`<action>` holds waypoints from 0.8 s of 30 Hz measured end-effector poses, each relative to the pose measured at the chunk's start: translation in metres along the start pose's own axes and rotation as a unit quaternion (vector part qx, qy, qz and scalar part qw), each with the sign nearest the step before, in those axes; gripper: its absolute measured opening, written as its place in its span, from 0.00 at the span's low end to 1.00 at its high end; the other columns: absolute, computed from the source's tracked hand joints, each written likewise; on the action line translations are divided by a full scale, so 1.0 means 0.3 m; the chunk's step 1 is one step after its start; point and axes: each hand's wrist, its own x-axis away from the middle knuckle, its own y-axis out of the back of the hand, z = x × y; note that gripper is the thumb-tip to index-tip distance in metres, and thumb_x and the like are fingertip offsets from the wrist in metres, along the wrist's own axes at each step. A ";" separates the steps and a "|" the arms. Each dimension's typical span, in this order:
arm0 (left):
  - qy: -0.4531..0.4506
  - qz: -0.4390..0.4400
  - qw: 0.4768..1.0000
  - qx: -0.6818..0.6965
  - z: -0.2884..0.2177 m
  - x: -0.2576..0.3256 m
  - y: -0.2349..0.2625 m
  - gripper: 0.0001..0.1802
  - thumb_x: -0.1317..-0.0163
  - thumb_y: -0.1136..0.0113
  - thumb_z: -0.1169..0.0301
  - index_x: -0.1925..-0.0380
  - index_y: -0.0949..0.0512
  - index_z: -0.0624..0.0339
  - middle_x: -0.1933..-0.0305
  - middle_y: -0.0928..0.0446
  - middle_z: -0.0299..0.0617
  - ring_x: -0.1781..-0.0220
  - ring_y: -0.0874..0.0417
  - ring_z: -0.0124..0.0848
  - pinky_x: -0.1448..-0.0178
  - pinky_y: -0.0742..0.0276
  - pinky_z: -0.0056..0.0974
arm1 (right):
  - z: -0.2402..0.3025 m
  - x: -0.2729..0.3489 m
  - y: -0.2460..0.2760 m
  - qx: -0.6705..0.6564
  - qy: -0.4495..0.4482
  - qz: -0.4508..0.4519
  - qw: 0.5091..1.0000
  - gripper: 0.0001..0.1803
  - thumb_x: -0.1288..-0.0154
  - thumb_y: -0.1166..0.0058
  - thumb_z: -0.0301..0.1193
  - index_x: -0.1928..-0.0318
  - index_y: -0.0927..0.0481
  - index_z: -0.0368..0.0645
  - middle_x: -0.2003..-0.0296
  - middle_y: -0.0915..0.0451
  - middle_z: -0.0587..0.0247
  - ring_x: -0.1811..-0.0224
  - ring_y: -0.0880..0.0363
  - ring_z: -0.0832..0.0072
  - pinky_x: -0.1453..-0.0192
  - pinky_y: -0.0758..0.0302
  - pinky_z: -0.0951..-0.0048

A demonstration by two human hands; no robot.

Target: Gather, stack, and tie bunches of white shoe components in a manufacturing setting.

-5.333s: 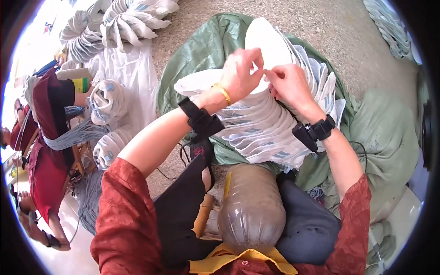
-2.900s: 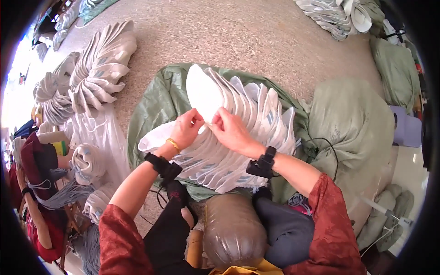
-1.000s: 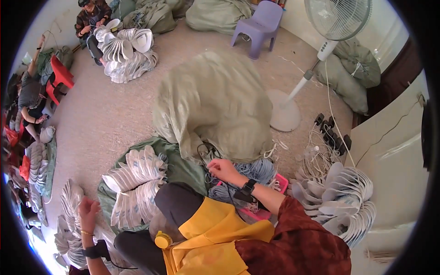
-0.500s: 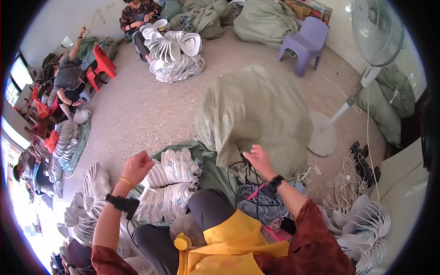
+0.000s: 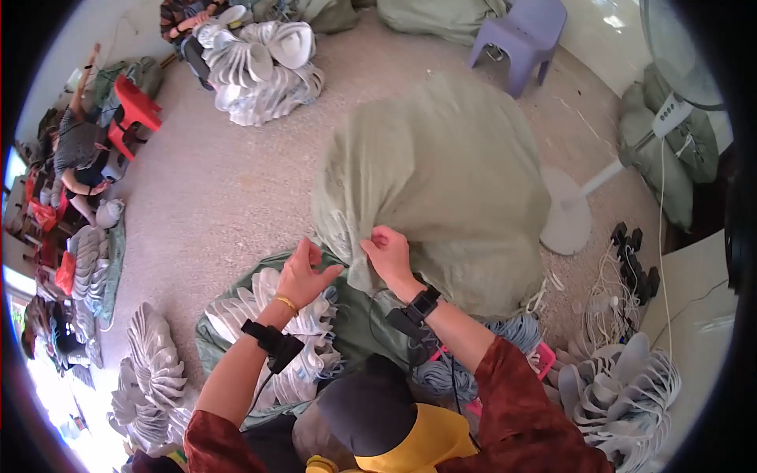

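Note:
A big grey-green woven sack (image 5: 441, 181) bulges in front of me. My right hand (image 5: 386, 252) is closed, pinching a fold of its near left edge. Just left of that fold is my left hand (image 5: 306, 276), fingers apart with the thumb stretched toward the sack, holding nothing that I can see. Below my left hand and forearm, stacked white shoe-shaped pieces (image 5: 303, 355) lie on a dark green cloth (image 5: 206, 347), partly hidden by the arm. Grey-blue cords (image 5: 445, 378) are bundled below my right forearm.
More white stacks (image 5: 154, 355) stand at the left, others (image 5: 623, 386) at the lower right. A white fan (image 5: 568, 213), black plugs with cables (image 5: 635, 264) and a purple chair (image 5: 520, 39) are on the right. Two people sit farther off, one near a red chair (image 5: 134, 114).
Both hands have come together at the sack's left edge. The right hand has moved left and taken hold of the fabric; the left has moved right and its fingers have spread. The view has shifted.

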 end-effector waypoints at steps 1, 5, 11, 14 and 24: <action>-0.012 -0.007 1.000 0.008 -0.009 -0.005 -0.011 0.36 0.55 0.23 0.54 0.55 0.32 0.63 0.58 0.22 0.50 0.54 0.18 0.45 0.50 0.21 0.44 | 0.048 0.001 0.004 -0.041 -0.013 0.038 0.998 0.08 0.43 0.37 0.25 0.67 0.21 0.32 0.75 0.19 0.64 0.71 0.21 0.82 0.67 0.24 0.76; -0.037 0.019 0.998 0.042 -0.067 -0.081 -0.123 0.43 0.56 0.22 0.54 0.49 0.38 0.63 0.47 0.25 0.55 0.45 0.21 0.47 0.44 0.24 0.47 | 0.191 -0.024 0.068 -0.078 -0.040 0.086 0.992 0.06 0.40 0.38 0.23 0.66 0.21 0.34 0.73 0.19 0.68 0.70 0.22 0.85 0.66 0.24 0.80; -0.077 -0.055 0.990 0.104 -0.065 -0.135 -0.249 0.26 0.40 0.43 0.78 0.40 0.31 0.70 0.52 0.20 0.52 0.51 0.18 0.39 0.48 0.25 0.37 | 0.184 0.004 0.124 -0.143 -0.044 0.116 0.982 0.10 0.40 0.37 0.23 0.59 0.21 0.33 0.68 0.17 0.64 0.66 0.18 0.80 0.62 0.20 0.77; -0.040 -0.150 0.948 0.279 0.032 -0.179 -0.275 0.20 0.41 0.45 0.80 0.47 0.28 0.65 0.55 0.21 0.42 0.55 0.23 0.31 0.52 0.27 0.36 | 0.159 0.035 0.290 0.104 0.074 0.064 0.990 0.18 0.43 0.35 0.25 0.53 0.22 0.33 0.60 0.17 0.57 0.58 0.17 0.69 0.53 0.20 0.69; 0.052 -0.039 0.878 0.474 -0.137 -0.266 -0.189 0.10 0.38 0.46 0.69 0.59 0.29 0.59 0.63 0.31 0.34 0.57 0.33 0.26 0.51 0.34 0.32 | -0.101 0.059 1.166 0.353 -0.141 -0.139 0.914 0.49 0.54 0.24 0.42 0.35 0.36 0.36 0.42 0.28 0.42 0.38 0.28 0.54 0.36 0.30 0.58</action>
